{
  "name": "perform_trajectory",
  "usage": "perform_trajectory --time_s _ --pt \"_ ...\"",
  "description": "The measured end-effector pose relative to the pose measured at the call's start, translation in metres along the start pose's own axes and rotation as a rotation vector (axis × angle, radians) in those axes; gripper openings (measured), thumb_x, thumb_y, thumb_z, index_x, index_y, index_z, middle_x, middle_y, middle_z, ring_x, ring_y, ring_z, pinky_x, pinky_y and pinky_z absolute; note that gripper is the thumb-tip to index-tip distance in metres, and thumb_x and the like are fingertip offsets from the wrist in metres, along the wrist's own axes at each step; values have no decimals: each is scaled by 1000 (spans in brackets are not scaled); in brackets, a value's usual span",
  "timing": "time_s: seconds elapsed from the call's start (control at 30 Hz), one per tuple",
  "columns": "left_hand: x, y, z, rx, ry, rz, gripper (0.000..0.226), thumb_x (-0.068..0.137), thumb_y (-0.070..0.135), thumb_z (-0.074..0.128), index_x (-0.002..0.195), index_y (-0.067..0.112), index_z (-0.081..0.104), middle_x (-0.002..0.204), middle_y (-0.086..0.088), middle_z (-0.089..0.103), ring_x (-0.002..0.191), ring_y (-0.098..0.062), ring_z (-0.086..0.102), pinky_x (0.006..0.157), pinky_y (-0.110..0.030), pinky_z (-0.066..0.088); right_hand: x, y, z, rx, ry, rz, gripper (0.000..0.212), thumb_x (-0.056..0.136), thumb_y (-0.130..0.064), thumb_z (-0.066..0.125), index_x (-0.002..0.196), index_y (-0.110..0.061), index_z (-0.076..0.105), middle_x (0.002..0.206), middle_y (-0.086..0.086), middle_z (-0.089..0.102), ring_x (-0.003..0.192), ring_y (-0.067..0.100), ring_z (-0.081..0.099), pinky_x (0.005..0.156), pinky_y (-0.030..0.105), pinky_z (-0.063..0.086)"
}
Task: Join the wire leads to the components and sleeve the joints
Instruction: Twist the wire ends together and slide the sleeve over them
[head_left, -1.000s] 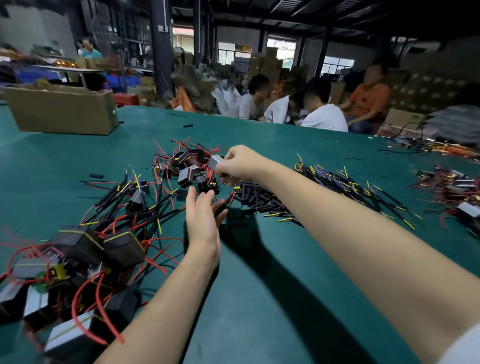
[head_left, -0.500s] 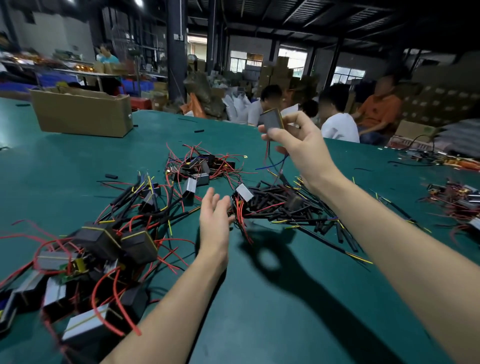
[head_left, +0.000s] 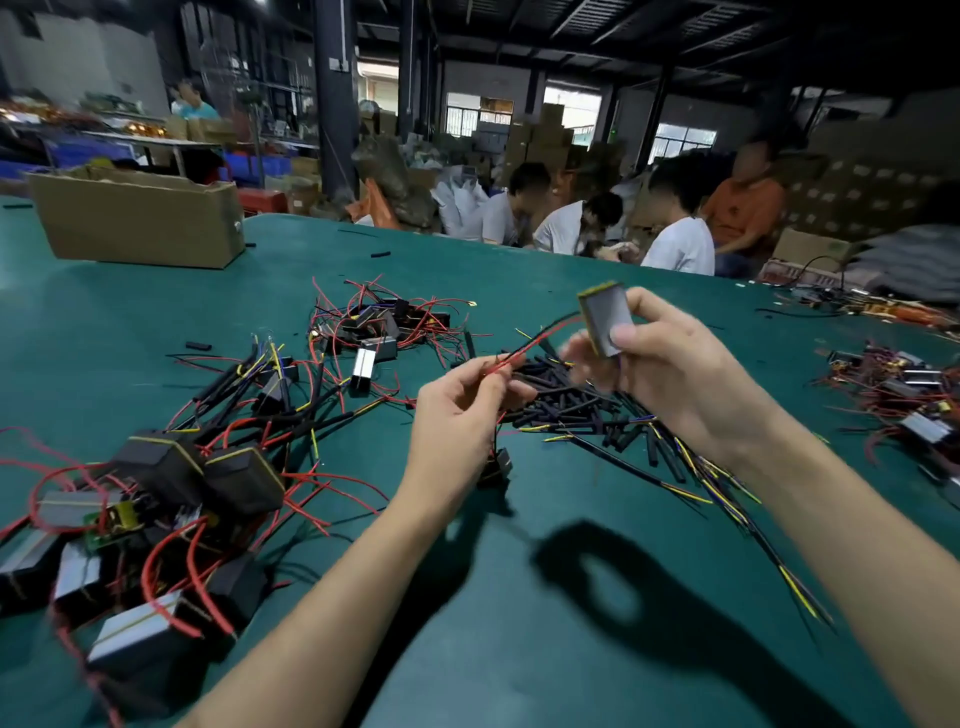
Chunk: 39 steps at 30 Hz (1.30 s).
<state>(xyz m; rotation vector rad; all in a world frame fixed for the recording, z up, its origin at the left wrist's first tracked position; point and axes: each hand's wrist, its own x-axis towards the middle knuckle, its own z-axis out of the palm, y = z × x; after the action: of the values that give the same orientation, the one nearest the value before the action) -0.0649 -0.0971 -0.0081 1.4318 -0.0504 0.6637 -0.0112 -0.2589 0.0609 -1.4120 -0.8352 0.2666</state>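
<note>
My right hand (head_left: 670, 374) grips a small grey rectangular component (head_left: 605, 325) above the green table (head_left: 519, 649). Red and black wire leads (head_left: 540, 338) run from that component down to my left hand (head_left: 457, 410), which pinches them between thumb and fingers. A small black part (head_left: 496, 465) dangles below my left hand. Behind both hands lies a heap of short black sleeve tubes (head_left: 566, 400). Several more grey components with red leads (head_left: 379, 327) lie farther back. Black wires with yellow tips (head_left: 696, 467) spread out to the right.
A tangle of larger taped components and red wires (head_left: 156, 499) fills the near left. A cardboard box (head_left: 137, 218) stands at the far left. Another wire pile (head_left: 904, 395) sits at the right edge. Several people (head_left: 675, 228) sit beyond the table's far edge.
My right hand has brought the lifted grey component down and nearer. My left hand, open above the table before, has risen and now pinches the component's red and black leads.
</note>
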Motion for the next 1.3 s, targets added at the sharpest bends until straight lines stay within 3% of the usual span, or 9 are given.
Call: perform_trajectory --time_s 0.1,0.23,0.3,0.43,0.53,0.67,0.9,1.1,1.3 --pt "0 6 -2 4 10 0 21 96 4 52 106 13 68 83 -3 70 72 2 62 66 -12 49 -20 0 -28 -151 -59 257 16 84 -20 64 88 -9 53 83 18 67 57 20 59 45 21 40" --pt "-2 2 -4 360 23 97 17 89 12 65 102 21 72 76 3 49 62 6 45 62 -6 35 -40 -1 -44 -608 -361 626 39 84 -46 62 98 -10 67 95 5 72 88 16 68 78 28 56" --pt "-2 1 -4 389 38 89 15 86 13 68 98 19 74 67 6 44 58 5 44 60 -9 33 -38 5 -35 -742 -286 535 39 87 -48 53 103 -16 69 95 -3 73 89 9 67 84 28 52" --pt "-3 4 -1 223 -9 -22 13 79 9 75 89 17 75 76 -8 68 68 -8 58 74 -25 48 -19 15 -4 -474 109 173 17 93 -13 59 108 -15 67 97 5 73 80 10 67 66 18 50" --pt "-5 4 0 199 -18 -54 6 77 8 77 79 11 73 67 -14 63 60 -14 48 62 -27 41 -7 20 13 -469 52 20 22 85 -2 67 102 -16 70 92 7 73 77 6 65 72 13 51" --pt "-5 2 -3 187 -50 -62 8 79 5 74 81 0 69 61 -7 56 51 -9 47 52 -18 40 1 27 23 -495 15 -12 16 82 2 70 89 -12 73 85 10 75 76 14 69 80 29 57" --pt "-5 1 -2 142 -179 -140 13 86 3 64 85 15 70 79 -1 70 73 -7 60 76 -24 50 3 39 22 -479 99 -72 15 86 0 65 79 -13 68 73 3 69 66 9 61 67 21 50" --pt "-11 -1 1 250 -79 -15 7 85 9 69 81 6 74 78 -16 72 69 -15 57 66 -34 48 4 48 26 -299 158 17 14 90 -1 59 79 -10 62 67 1 64 57 1 56 55 11 43" --pt "-11 -1 -1 263 -64 2 8 84 9 69 78 6 73 76 -22 69 68 -16 55 68 -43 50 2 49 26 -366 151 -83 7 87 -5 66 83 -10 67 76 8 69 69 12 62 70 25 50"
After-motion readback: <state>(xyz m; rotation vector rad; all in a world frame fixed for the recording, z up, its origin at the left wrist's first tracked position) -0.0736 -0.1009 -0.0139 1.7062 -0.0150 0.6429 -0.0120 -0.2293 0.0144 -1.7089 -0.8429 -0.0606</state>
